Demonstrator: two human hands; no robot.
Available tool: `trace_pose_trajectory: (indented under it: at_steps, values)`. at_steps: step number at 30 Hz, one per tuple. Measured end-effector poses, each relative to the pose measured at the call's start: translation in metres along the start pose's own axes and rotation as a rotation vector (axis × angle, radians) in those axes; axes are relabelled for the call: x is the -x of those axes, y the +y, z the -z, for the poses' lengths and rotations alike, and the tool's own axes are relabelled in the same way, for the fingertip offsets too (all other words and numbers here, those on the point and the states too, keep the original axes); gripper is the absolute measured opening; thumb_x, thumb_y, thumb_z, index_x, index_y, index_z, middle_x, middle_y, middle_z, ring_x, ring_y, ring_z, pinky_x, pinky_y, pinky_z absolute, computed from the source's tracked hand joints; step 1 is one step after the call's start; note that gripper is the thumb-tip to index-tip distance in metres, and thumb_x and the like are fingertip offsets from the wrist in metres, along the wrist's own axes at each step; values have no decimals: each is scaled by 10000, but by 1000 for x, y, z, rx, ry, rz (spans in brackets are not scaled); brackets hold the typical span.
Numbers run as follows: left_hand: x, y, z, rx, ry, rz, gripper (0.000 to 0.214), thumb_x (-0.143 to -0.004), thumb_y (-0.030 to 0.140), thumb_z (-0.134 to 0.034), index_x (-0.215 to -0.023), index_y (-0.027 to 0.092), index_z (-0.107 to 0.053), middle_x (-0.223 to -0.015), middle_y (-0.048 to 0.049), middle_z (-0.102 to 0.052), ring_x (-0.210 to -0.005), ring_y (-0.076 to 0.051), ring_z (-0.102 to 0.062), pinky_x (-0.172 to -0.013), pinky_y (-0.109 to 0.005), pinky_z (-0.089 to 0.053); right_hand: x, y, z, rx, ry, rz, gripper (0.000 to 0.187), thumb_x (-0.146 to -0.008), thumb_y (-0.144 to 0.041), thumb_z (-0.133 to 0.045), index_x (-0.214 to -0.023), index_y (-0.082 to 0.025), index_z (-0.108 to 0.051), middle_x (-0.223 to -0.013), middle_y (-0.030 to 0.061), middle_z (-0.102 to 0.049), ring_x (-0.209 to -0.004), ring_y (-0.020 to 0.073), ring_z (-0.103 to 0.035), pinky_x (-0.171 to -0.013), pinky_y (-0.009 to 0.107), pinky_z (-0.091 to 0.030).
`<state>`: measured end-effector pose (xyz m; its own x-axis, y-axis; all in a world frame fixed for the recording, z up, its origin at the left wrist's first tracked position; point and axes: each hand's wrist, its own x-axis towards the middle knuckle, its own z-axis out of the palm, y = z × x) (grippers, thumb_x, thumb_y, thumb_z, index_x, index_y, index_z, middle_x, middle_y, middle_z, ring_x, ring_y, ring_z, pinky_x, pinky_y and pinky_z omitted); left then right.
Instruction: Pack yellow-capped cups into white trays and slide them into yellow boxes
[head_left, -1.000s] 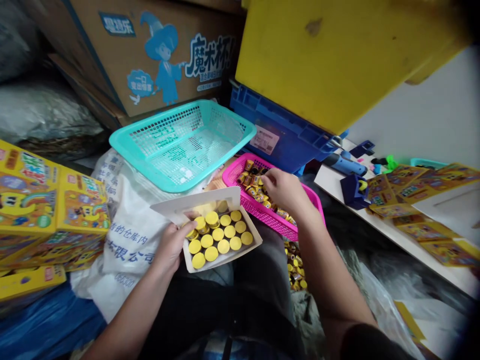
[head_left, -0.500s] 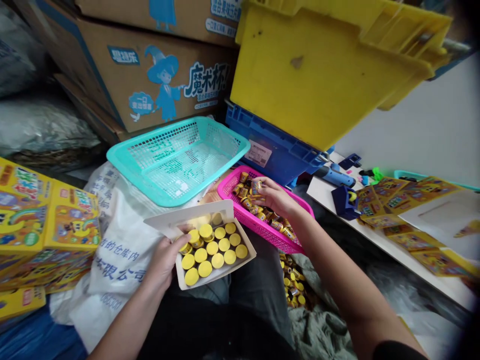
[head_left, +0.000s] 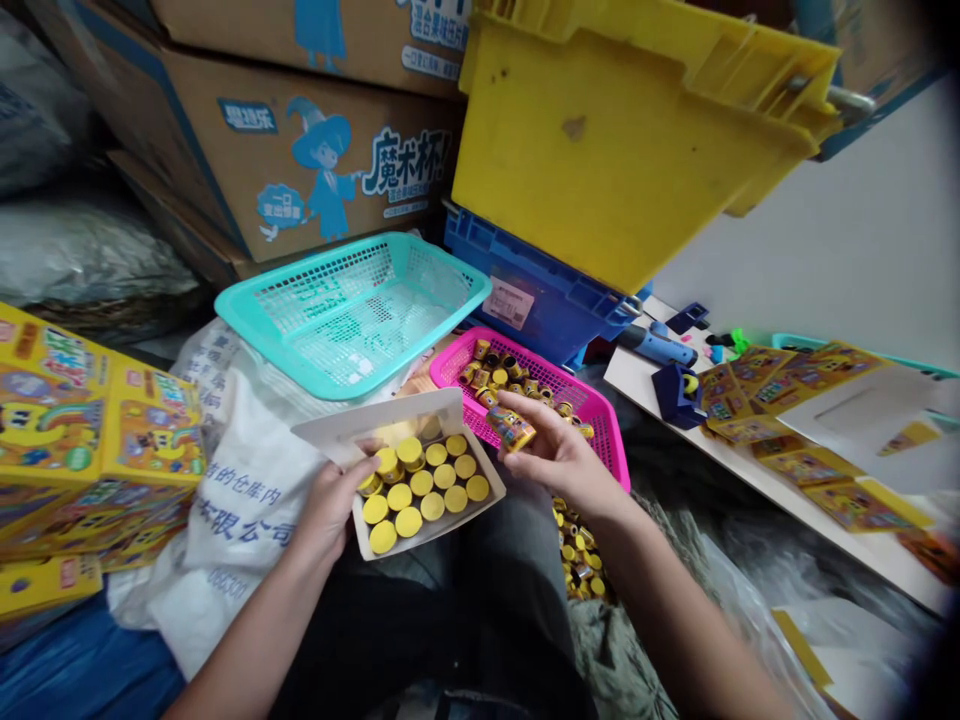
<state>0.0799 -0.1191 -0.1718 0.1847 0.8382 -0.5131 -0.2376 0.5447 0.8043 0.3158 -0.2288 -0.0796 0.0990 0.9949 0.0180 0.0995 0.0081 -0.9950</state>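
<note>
My left hand (head_left: pixel 331 502) grips the left edge of an open white cardboard box (head_left: pixel 442 525) on my lap, thumb resting over its rim. Several small cups with yellow lids (head_left: pixel 420 480) stand packed in rows inside it. My right hand (head_left: pixel 556 452) pinches one small patterned cup (head_left: pixel 511 426) between thumb and fingers, just right of the box. Behind that hand a pink mesh basket (head_left: pixel 600 408) holds several more such cups.
A turquoise mesh basket (head_left: pixel 352 310) rests on a white printed sack (head_left: pixel 240 480). Yellow toy boxes (head_left: pixel 82 440) are stacked left. Behind are cartons, a blue crate (head_left: pixel 540 290) and a yellow crate (head_left: pixel 622 140). A white board (head_left: pixel 795 430) right carries printed cards and a tape dispenser (head_left: pixel 677 390). Loose cups (head_left: pixel 576 560) lie below the pink basket.
My right hand lifted one cup out of the pink basket and carried it back toward the white box. The left hand kept its hold on the box.
</note>
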Motion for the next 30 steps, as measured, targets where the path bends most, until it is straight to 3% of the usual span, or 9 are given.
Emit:
trace_pose_trajectory:
  at_steps: [2, 6, 10, 13, 18, 23, 30]
  values:
    - [1, 0, 0, -6, -14, 1, 600, -444, 386, -922, -973, 179, -728, -841, -57, -777, -885, -332, -746, -846, -433, -570, 3, 5, -6, 51, 48, 83, 532, -844, -416, -785, -1309, -305, -552, -1405, 89, -578, -942, 167, -667, -732, 284, -590]
    - [-1, -2, 3, -8, -16, -8, 531, -477, 372, -918, -937, 174, -739, -827, -53, -774, -916, -323, -742, -882, -413, -558, 8, 5, -16, 179, 80, 181, 343, -910, -379, -702, -1197, -276, -547, -1285, 109, -649, -1106, 226, -677, -822, 340, -604]
    - [-4, -5, 4, -8, -20, -17, 521, -513, 359, -893, -979, 181, -744, -899, -61, -785, -1027, -323, -718, -921, -397, -527, 3, -1, -27, 617, 76, 268, 337, -912, -261, -636, -1247, -228, -627, -1208, 129, -673, -1057, 242, -684, -784, 350, -596]
    - [-6, -8, 5, -34, 6, -43, 521, -508, 362, -882, -975, 173, -752, -929, -67, -787, -1040, -329, -709, -928, -403, -514, -13, -1, -44, 955, 44, 191, 378, -899, -228, -613, -1269, -156, -636, -1063, 140, -717, -901, 255, -693, -755, 387, -569]
    - [-6, -7, 5, -31, -9, -52, 482, -515, 359, -875, -943, 175, -753, -900, -65, -787, -952, -318, -721, -873, -397, -525, -41, 3, -71, 1397, -129, 50, 257, -955, -273, -588, -1116, -113, -708, -1047, 193, -765, -1014, 340, -679, -898, 499, -465]
    - [-4, -5, 3, -17, -21, -57, 449, -505, 346, -858, -905, 176, -746, -812, -38, -768, -853, -280, -711, -838, -372, -525, -48, 13, -76, 1451, -204, 40, 204, -964, -292, -626, -1067, -136, -707, -1123, 179, -772, -1127, 327, -602, -906, 483, -377]
    - [-5, -7, 2, -24, -23, -49, 449, -517, 341, -856, -924, 186, -744, -830, -32, -777, -841, -266, -711, -822, -361, -528, -44, 23, -76, 1467, -97, 21, 133, -978, -259, -618, -1003, -162, -706, -1017, 130, -784, -1059, 289, -591, -869, 438, -319]
